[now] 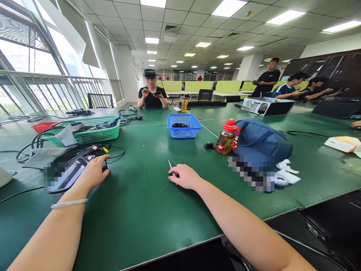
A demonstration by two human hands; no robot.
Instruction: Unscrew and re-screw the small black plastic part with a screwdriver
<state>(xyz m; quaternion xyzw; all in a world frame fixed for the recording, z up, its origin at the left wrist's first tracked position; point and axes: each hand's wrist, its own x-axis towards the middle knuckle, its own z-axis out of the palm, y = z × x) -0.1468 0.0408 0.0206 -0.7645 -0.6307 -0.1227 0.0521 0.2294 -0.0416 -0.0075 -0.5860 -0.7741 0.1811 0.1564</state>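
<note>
My right hand (184, 177) rests on the green table (135, 226), its fingers closed round a slim pen (169, 164). The pen's pale pointed end sticks out away from me; its darker body is mostly under the fingers. At the left, my left hand (94, 172) curls round a small black object (105, 165) that shows between thumb and forefinger; its kind is unclear. Beside that hand, partly covered by it, lies a phone-like device (70, 176) with a bright screen. A pale bangle (69, 203) circles my left wrist.
Ahead stands a blue basket (184, 132) holding black items. A green basket (98, 135) with gloves and cables is at left. A red-lidded bottle (225, 141) and blue bag (265, 143) stand at right. One person (153, 94) sits opposite; several others are farther right.
</note>
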